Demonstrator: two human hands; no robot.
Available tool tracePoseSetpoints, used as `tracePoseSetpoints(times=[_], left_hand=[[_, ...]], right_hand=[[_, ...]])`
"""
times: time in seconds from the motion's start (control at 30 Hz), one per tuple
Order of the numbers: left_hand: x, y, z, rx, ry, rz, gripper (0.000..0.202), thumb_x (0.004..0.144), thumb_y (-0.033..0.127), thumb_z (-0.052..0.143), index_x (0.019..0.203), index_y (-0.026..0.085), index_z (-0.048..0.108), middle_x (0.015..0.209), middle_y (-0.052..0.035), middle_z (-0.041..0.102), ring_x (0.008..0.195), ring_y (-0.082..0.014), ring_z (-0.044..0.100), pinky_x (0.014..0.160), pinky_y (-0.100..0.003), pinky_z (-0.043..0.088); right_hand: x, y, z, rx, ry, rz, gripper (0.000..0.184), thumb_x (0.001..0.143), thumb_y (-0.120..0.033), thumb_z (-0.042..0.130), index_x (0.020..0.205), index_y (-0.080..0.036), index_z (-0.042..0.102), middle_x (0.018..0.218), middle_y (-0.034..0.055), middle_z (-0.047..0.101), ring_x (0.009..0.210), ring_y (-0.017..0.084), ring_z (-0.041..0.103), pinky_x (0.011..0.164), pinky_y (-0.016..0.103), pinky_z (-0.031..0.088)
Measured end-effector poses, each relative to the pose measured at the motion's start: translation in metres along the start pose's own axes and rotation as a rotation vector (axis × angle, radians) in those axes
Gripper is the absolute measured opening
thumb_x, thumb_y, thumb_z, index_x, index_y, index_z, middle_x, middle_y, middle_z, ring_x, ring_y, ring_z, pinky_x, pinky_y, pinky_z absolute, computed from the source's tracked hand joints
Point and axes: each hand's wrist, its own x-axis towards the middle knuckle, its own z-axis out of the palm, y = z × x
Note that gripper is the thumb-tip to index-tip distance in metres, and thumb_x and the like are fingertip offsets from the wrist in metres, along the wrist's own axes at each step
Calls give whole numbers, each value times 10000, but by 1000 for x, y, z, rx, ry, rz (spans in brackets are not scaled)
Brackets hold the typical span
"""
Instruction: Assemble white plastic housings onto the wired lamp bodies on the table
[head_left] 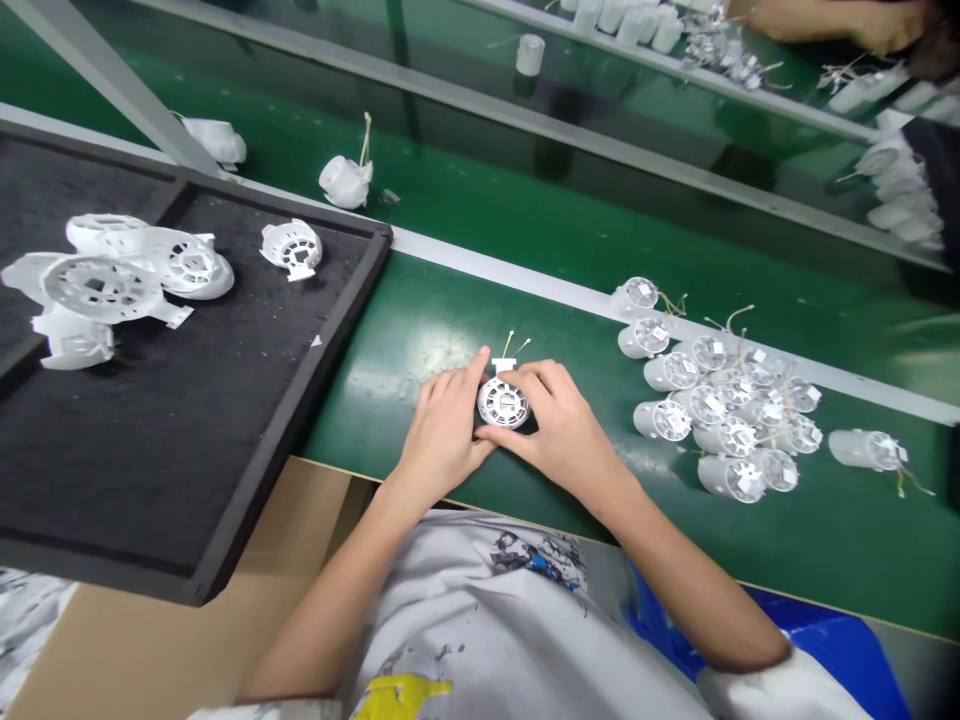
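Both my hands meet over the green work surface (450,310) and grip one small white round plastic housing (503,402) with two thin wires sticking up from its far side. My left hand (442,425) wraps its left side, thumb on the rim. My right hand (559,425) closes round its right side, fingers curled over the top. The part's ribbed, slotted face points up at me.
A black tray (247,400) at the left holds several white slotted covers (112,280) and one apart (292,248). A cluster of several white cylindrical housings with wires (720,410) lies at the right. Loose white parts (346,180) sit beyond. Another person's arm (832,20) works at the far top right.
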Motion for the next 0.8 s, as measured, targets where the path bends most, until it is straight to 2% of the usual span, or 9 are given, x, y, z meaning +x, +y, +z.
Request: tracePoseSetpoints(times=[0.17,0.27,0.37,0.43,0.5,0.57,0.63,0.73,0.8], left_hand=[[3,-1,1,-8,-24,-29,965,939,380,677,1710,239,113,1375,-150,620,1255,-375,553,1113,-554,411],[4,-4,-10,-58,-48,-6,919,908,363,702,1688,221,238,1391,-157,613,1283,-374,544,1135,-576,407],[5,-5,-29,-293,-124,-6,669,918,351,698,1550,254,503,1453,-129,609,1354,-344,541,1189,-557,398],[10,-2,-37,-527,-105,-141,478,976,418,664,1425,262,619,1433,-104,648,1337,-311,587,1176,-505,439],[24,5,-37,-759,-88,-284,454,1017,509,611,1382,242,648,1378,-107,696,1264,-297,655,1103,-449,508],[50,13,-31,-869,-137,-285,510,1033,561,566,1392,207,642,1341,-129,724,1194,-294,703,1026,-404,555],[90,17,-25,-673,-120,-179,515,1060,554,498,1380,181,649,1304,-138,743,1145,-279,729,990,-373,571],[167,13,-26,-149,127,-101,508,1090,440,400,1431,116,594,1331,-201,710,1219,-308,694,1053,-424,536],[213,6,-33,33,246,-102,508,1072,336,391,1472,60,540,1365,-274,659,1317,-370,623,1130,-527,456]], right_hand=[[2,9,7,-27,-41,50,508,944,-572,752,1327,-253,655,1240,117,681,1141,336,588,974,501,508],[2,12,12,-106,-45,57,516,966,-615,703,1315,-239,654,1261,120,705,1195,344,574,955,490,469],[0,9,14,-102,-2,53,556,957,-634,707,1311,-209,649,1252,118,709,1154,314,595,932,460,466],[0,4,13,-57,65,9,541,964,-616,710,1312,-206,647,1266,111,708,1139,288,611,940,439,471],[3,1,7,-32,174,-28,541,972,-621,698,1320,-210,645,1282,116,702,1146,276,619,951,424,480],[8,3,-8,-62,264,-32,586,973,-659,669,1347,-209,633,1288,125,694,1160,278,617,960,419,489],[17,13,-32,-194,291,10,618,984,-674,638,1400,-218,609,1330,133,677,1213,297,594,1000,441,477],[37,41,-73,-541,298,247,602,1053,-548,589,1528,-183,526,1426,193,629,1329,379,509,1084,546,405],[53,60,-90,-668,303,396,495,1076,-378,555,1476,-87,574,1332,258,665,1289,426,517,1077,608,385]])
